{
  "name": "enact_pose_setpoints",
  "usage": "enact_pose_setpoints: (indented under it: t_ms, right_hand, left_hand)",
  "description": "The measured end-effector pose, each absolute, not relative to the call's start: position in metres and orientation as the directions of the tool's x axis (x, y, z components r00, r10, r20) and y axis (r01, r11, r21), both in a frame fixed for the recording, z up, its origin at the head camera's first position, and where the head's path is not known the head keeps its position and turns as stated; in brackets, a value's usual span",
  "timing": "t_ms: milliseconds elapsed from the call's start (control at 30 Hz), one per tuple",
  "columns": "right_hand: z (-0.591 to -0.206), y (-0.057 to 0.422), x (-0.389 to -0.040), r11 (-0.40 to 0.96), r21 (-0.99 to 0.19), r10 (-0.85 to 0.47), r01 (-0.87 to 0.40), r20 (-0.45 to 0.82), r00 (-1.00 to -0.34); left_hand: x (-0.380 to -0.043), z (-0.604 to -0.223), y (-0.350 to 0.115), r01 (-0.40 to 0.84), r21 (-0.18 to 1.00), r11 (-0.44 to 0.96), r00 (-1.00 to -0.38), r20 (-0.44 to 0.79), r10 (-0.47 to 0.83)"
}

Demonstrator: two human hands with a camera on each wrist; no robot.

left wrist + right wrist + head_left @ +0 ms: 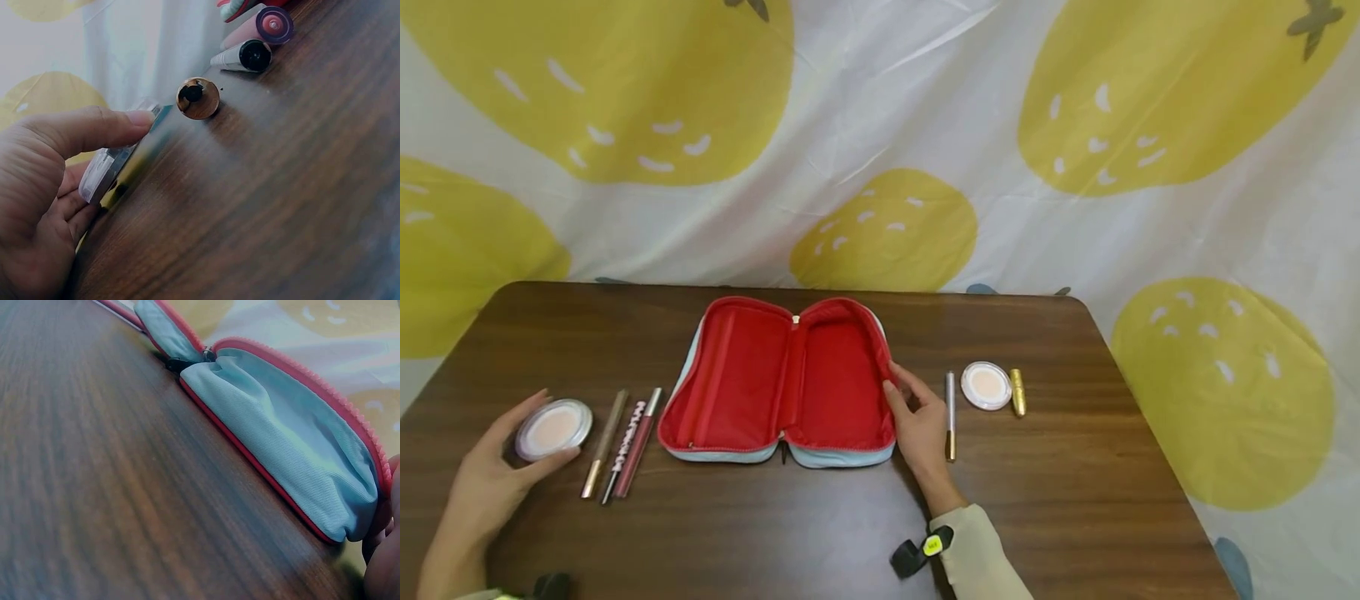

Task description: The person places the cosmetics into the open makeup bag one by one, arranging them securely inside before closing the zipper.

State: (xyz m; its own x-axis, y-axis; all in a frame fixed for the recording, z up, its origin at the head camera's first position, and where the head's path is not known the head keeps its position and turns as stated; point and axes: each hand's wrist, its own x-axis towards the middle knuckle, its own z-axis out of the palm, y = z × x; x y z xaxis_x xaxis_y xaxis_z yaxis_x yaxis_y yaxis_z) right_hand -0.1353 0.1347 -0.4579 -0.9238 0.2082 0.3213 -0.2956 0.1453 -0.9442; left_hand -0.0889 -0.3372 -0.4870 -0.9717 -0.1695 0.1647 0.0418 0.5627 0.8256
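A round, clear-rimmed powder compact (555, 428) is held at the left by my left hand (497, 471), thumb on its near side and fingers round the far side. The left wrist view shows this compact (103, 172) tilted, edge-on to the camera. In the middle of the table lies a zip pouch (842, 383), spread wide, with red lining and a pale blue outside. My right hand (919, 421) grips the pouch's right edge between thumb and fingers. Part of that hand appears at the border of the right wrist view, against the pale blue side (294, 444).
Between compact and pouch lie a gold-brown tube (604, 446), a patterned pen (622, 452) and a pink lip gloss tube (638, 442). Right of the pouch are a silver-and-gold pen (951, 417), another compact (987, 386) and a gold tube (1018, 392). A patterned curtain (880, 108) hangs behind.
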Motion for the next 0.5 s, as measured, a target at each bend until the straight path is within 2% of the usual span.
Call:
enact_pose_setpoints:
  t_ms: [200,367,500]
  right_hand:
    - [-0.456,0.136,-0.134,0.157,-0.941,0.209,-0.3,0.328,-0.921]
    - [-0.454,0.136,-0.133,0.17,-0.945,0.209,-0.278,0.31,-0.927]
    - [-0.453,0.137,-0.133,0.177,-0.949,0.207,-0.26,0.294,-0.933]
  left_hand:
    - [-0.095,-0.484,-0.337,0.095,0.819,0.566,-0.958,0.23,-0.173]
    - [-0.098,-0.481,-0.332,0.146,0.856,0.496,-0.931,0.289,-0.223]
    - [-0.1,-0.47,-0.322,0.194,0.847,0.495,-0.916,0.337,-0.218]
